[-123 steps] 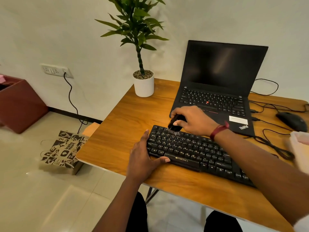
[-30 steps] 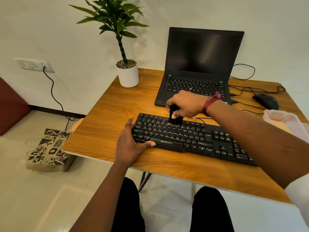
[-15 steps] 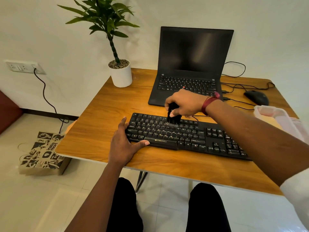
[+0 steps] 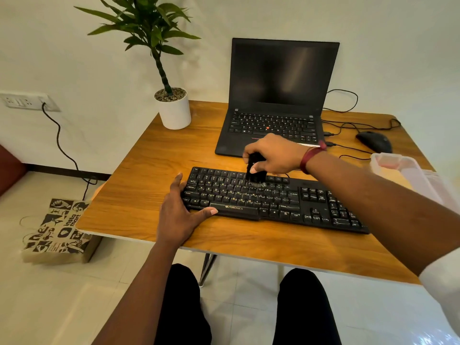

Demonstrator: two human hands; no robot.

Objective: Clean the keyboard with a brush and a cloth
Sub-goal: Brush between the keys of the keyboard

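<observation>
**Brush on the upper key rows, left hand bracing the keyboard**

I am reading "ZEBRONICS" in pale letters on the front edge of the black keyboard (image 4: 273, 202), just below its space bar. On the floor to the left, a printed paper bag (image 4: 58, 230) is showing the words "insta mart". The key legends are too small for me to make out.

The right hand (image 4: 276, 154) is gripping a small black brush (image 4: 255, 170), fingers and thumb curled tightly round its body. The bristles are pointing down and touching the upper rows near the middle of the letter block. The wrist, wearing a dark red band (image 4: 311, 155), is sitting above the keyboard's rear edge, and the forearm is reaching in across the number pad from the lower right.

The left hand (image 4: 179, 210) is lying flat and wide, holding nothing. Its fingers are stretching along the keyboard's left end and its thumb is running along the front edge toward the space bar. Its forearm is coming straight up from below.

The keyboard is lying across the near half of the wooden counter (image 4: 149, 170), just in front of an open black laptop (image 4: 281, 78) with a dark screen. A black mouse (image 4: 374, 141) is resting at the far right.
</observation>
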